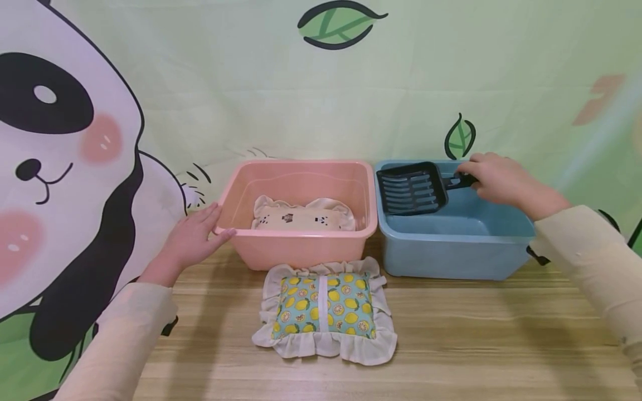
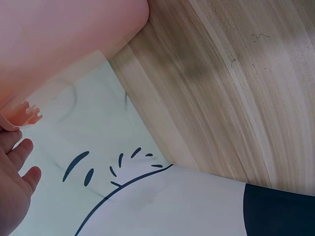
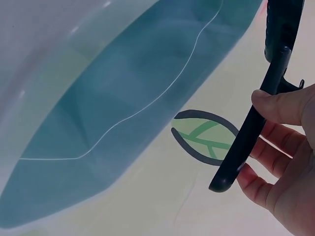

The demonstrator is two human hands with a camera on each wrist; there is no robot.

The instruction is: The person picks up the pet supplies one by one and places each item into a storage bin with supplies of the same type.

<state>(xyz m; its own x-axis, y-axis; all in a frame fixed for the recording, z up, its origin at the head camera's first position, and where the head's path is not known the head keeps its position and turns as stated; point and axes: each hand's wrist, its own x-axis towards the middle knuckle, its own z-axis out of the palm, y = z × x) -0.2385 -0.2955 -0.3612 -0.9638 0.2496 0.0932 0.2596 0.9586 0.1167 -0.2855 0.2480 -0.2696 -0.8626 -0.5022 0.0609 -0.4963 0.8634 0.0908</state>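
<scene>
Slotted black plastic scoop (image 1: pixel 412 192), right fingers (image 3: pixel 269 156) pinching smooth handle (image 3: pixel 243 140), left fingers (image 1: pixel 204 217) straight against pink tub (image 1: pixel 301 253)

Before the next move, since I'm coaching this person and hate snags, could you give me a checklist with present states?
1. Right hand gripping the black scoop by its handle: ok.
2. Left hand touching the rim of the pink bin: ok.
3. Blue bin upright on the table: ok.
4. Cream pillow inside the pink bin: ok.
5. Space in front of the pink bin unobstructed: not ok, lemon-print pillow lies there.
6. Black scoop not touching the blue bin: cannot tell.
</scene>
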